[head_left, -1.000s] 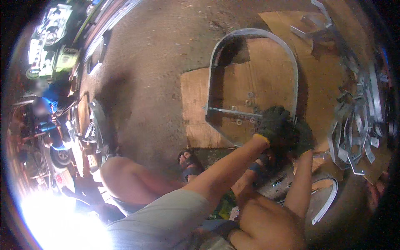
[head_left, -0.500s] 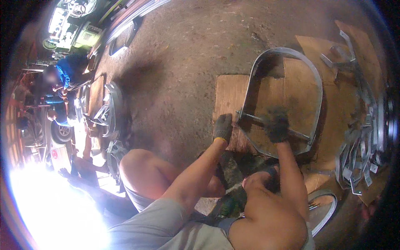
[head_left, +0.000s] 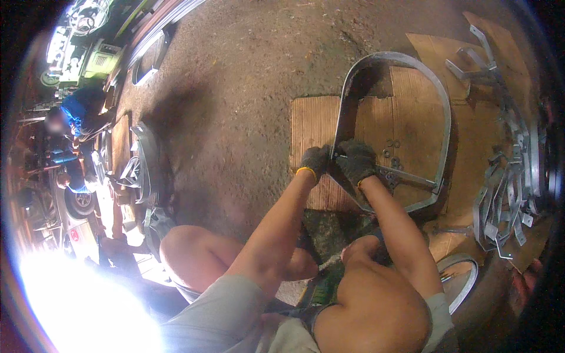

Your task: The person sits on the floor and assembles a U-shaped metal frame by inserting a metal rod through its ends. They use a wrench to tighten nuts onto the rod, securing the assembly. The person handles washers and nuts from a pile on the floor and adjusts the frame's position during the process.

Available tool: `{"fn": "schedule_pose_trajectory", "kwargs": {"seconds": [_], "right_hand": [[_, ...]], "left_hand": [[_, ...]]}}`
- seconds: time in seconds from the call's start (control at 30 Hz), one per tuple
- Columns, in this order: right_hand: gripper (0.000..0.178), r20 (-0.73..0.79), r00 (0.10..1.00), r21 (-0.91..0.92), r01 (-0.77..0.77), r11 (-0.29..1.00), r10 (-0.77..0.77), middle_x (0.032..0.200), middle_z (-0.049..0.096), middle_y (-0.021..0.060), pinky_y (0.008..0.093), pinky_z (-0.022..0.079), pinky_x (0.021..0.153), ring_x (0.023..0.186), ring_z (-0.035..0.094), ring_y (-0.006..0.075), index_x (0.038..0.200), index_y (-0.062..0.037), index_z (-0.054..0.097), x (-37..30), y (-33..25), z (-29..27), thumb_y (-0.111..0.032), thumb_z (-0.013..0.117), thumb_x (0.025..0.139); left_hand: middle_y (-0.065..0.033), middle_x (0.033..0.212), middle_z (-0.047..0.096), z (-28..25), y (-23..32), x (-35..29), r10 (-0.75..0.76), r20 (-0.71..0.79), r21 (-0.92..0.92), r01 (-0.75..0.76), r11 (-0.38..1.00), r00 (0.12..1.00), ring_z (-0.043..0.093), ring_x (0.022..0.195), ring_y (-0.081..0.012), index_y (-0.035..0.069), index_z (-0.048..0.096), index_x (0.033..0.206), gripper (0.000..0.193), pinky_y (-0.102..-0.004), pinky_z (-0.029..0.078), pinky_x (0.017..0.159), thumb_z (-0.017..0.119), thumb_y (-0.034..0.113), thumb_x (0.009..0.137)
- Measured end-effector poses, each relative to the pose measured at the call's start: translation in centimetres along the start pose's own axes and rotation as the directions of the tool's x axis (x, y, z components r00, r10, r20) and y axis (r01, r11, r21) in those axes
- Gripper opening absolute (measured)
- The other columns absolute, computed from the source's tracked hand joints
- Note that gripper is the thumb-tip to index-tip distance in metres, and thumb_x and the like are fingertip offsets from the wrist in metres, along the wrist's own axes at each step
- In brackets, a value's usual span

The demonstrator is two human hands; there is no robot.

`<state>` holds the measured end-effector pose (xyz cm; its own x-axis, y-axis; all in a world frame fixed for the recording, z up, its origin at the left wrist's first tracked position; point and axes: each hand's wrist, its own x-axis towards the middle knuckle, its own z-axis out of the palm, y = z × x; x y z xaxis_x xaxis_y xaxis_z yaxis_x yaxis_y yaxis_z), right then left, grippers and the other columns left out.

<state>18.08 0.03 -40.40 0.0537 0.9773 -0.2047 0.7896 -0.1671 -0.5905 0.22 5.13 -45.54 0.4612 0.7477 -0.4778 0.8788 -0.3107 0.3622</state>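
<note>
A grey metal hoop frame (head_left: pixel 448 126) with a rounded far end lies on cardboard. A flat metal crossbar (head_left: pixel 409 176) spans its nearer part. My left hand (head_left: pixel 315 161), in a dark work glove with a yellow cuff, is closed at the outside of the frame's left side. Just inside that side, my right hand (head_left: pixel 356 163), gloved alike, is closed at the crossbar's left end. The two hands nearly meet at the metal between them. What the fingertips hold is too small to make out. Several small ring-like pieces of hardware (head_left: pixel 386 153) lie inside the hoop.
Cardboard sheets (head_left: pixel 312 126) cover part of the rough floor. Bent metal brackets (head_left: pixel 500 206) are heaped at the right, with another curved frame (head_left: pixel 468 285) nearer me. Along the left are dark curved parts (head_left: pixel 147 159), a person in blue (head_left: pixel 76 112) and a green machine (head_left: pixel 100 60).
My right hand has moved left from the middle of the hoop to its left side, uncovering the small hardware. My left hand stays by the frame's left side. The view has shifted slightly.
</note>
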Motion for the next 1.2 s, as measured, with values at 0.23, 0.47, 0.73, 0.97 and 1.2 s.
{"fn": "schedule_pose_trajectory", "kwargs": {"seconds": [0.23, 0.47, 0.73, 0.97, 1.2], "right_hand": [[0.035, 0.008, 0.993, -0.037, -0.119, 0.992, 0.119, 0.100, 0.075, 0.0161, 0.0541, 0.054, 0.088, 0.098, 0.071, 0.0403, 0.098, -0.0161, 0.080, 0.3, 0.0, 0.7, -0.044, 0.067, 0.083], [0.045, 0.283, 0.937, -0.089, -0.189, 0.978, 0.207, 0.109, 0.078, 0.0145, 0.0552, 0.055, 0.089, 0.103, 0.073, 0.0368, 0.105, -0.0180, 0.082, 1.5, -2.6, -2.9, -0.053, 0.060, 0.088], [0.035, -0.158, 0.980, 0.254, -0.078, 0.964, 0.121, 0.109, 0.072, 0.0186, 0.0546, 0.052, 0.090, 0.102, 0.067, 0.0415, 0.110, -0.0089, 0.075, -3.1, 1.3, -2.5, -0.031, 0.065, 0.084], [0.025, -0.556, 0.242, 0.739, -0.294, 0.606, 0.795, 0.104, 0.066, 0.0062, 0.0350, 0.051, 0.091, 0.098, 0.061, 0.0194, 0.115, -0.0049, 0.066, -20.0, 12.5, -7.0, -0.023, 0.067, 0.098], [0.027, -0.098, 0.140, -0.655, -0.755, 0.042, 0.985, 0.125, 0.073, 0.0042, 0.0406, 0.056, 0.090, 0.115, 0.069, 0.0262, 0.115, -0.0224, 0.076, -36.3, 29.5, -6.6, -0.037, 0.069, 0.093]], "left_hand": [[-0.0214, 0.107, 0.070, -0.4, 2.2, -1.2, 0.044, -0.139, -0.141, -0.064, 0.988, 0.989, 0.066, 0.107, -0.0398, 0.007, 0.069, 0.106, 0.021, -0.0472, 0.053, 0.093, 0.066, 0.017, 0.088], [-0.0227, 0.101, 0.073, -0.8, 0.4, -0.9, 0.179, -0.175, -0.046, -0.190, 0.981, 0.968, 0.068, 0.095, -0.0428, 0.005, 0.075, 0.097, 0.028, -0.0490, 0.053, 0.086, 0.075, 0.025, 0.077], [-0.0133, 0.101, 0.075, 3.2, 2.4, -3.0, -0.342, -0.048, -0.827, 0.155, 0.541, 0.939, 0.068, 0.098, -0.0226, 0.004, 0.070, 0.108, 0.037, -0.0401, 0.054, 0.086, 0.079, 0.029, 0.084], [-0.0068, 0.103, 0.067, 1.2, 1.3, -2.2, -0.148, -0.107, -0.732, 0.023, 0.681, 0.983, 0.063, 0.095, -0.0177, 0.007, 0.054, 0.120, 0.041, -0.0366, 0.053, 0.085, 0.076, 0.033, 0.096], [-0.0087, 0.105, 0.067, 1.0, 1.9, -2.1, -0.151, -0.053, -0.742, 0.062, 0.667, 0.987, 0.065, 0.097, -0.0206, 0.008, 0.052, 0.124, 0.034, -0.0381, 0.054, 0.083, 0.068, 0.018, 0.095]]}}
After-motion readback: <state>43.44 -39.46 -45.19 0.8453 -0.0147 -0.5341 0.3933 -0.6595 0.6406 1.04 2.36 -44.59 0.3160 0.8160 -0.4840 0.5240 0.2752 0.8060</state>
